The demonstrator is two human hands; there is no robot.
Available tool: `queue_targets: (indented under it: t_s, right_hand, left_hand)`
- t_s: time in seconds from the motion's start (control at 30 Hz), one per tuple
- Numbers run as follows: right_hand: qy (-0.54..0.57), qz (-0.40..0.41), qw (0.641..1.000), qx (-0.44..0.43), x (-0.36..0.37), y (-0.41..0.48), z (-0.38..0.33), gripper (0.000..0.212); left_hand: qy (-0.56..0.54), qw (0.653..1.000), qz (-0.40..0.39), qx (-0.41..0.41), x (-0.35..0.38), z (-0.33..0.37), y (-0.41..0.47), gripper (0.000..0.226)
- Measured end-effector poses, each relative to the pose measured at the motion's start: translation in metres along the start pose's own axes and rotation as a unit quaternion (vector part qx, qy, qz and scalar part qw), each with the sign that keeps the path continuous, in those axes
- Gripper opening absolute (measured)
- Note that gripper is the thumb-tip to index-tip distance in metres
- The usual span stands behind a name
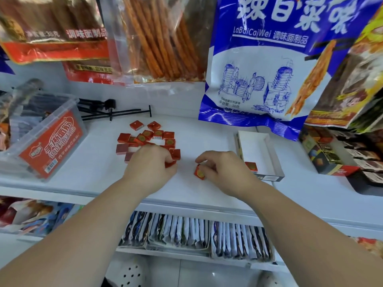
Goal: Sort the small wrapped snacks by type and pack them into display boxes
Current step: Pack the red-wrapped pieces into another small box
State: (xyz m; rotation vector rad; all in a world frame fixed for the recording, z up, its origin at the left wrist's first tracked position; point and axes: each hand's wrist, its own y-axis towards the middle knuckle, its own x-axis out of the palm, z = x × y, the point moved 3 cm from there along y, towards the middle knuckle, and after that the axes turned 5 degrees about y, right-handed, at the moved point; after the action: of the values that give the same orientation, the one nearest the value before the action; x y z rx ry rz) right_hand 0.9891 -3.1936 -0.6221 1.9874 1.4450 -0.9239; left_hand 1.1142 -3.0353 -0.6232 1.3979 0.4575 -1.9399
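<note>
The left hand (152,164) grips 1 red snack (170,164) beside the pile (146,136); the right hand (221,168) pinches a second snack (199,173). A loose pinch could drop it short of the display box (258,146).

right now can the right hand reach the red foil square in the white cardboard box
Probably yes: the white cardboard box is open on top, its red foil square beside the right hand, which pinches another square.

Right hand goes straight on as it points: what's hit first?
Probably the pile of red snack squares by the left hand; the right hand, pinching one red square, points forward-left at it. Depth unclear.
</note>
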Motion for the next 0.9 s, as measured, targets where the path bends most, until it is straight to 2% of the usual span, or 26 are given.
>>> queue_targets:
  t_s: [0.13, 0.23, 0.33, 0.47, 0.53, 0.7, 0.83, 0.9]
  right_hand:
    - [0.012, 0.003, 1.0, 0.021, -0.007, -0.008, 0.005, 0.02]
    - [-0.016, -0.032, 0.999, 0.023, -0.01, -0.014, 0.008, 0.018]
    - [-0.083, -0.056, 0.995, 0.008, -0.009, -0.019, 0.007, 0.022]
    - [-0.072, -0.094, 0.993, -0.03, -0.01, -0.025, 0.004, 0.037]
    - [-0.075, -0.118, 0.989, -0.053, -0.007, -0.026, 0.006, 0.043]
    - [-0.086, -0.093, 0.99, -0.065, -0.007, -0.024, 0.011, 0.034]
    - [-0.101, -0.059, 0.992, -0.053, -0.008, -0.024, 0.013, 0.031]
    - [-0.093, -0.06, 0.993, -0.051, -0.009, -0.024, 0.014, 0.035]
  left_hand:
    - [-0.1, 0.99, -0.095, 0.004, 0.007, 0.012, -0.006, 0.015]
    - [-0.113, 0.983, -0.138, 0.027, 0.013, 0.015, -0.007, 0.02]
    - [-0.098, 0.986, -0.126, 0.048, 0.013, 0.016, -0.005, 0.02]
    - [-0.096, 0.988, -0.111, 0.037, 0.012, 0.012, -0.003, 0.012]
    - [-0.112, 0.986, -0.121, 0.027, 0.011, 0.009, -0.004, 0.016]
    - [-0.111, 0.975, -0.181, 0.068, 0.01, 0.007, -0.011, 0.052]
    - [-0.125, 0.978, -0.163, 0.032, 0.01, 0.009, -0.013, 0.054]
    - [-0.098, 0.985, -0.136, 0.03, 0.01, 0.012, -0.013, 0.046]
